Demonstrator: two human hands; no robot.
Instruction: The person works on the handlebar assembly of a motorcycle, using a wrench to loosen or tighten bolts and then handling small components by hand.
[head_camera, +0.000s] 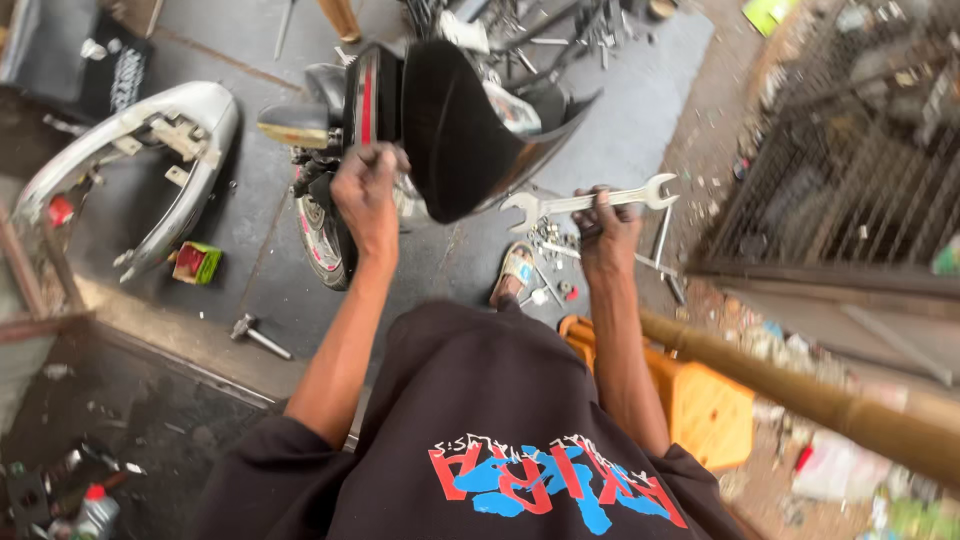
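Observation:
My right hand (604, 228) grips a silver double open-ended wrench (588, 200) by its middle, holding it level above the floor. My left hand (365, 185) is closed on the rear of a motorbike (440, 120), just beside the raised black seat. What the left fingers clasp is hidden by the hand. The rear tyre (322, 240) and a tail light (295, 125) sit below and left of that hand. My dark shirt with red and blue print fills the lower frame.
A grey body panel (150, 160) lies on the floor at left, with a small red and green box (196, 262) near it. Loose bolts and tools (552, 262) are scattered under the wrench. An orange stool (700, 400), a bamboo pole (820, 400) and a metal grate (850, 150) are at right.

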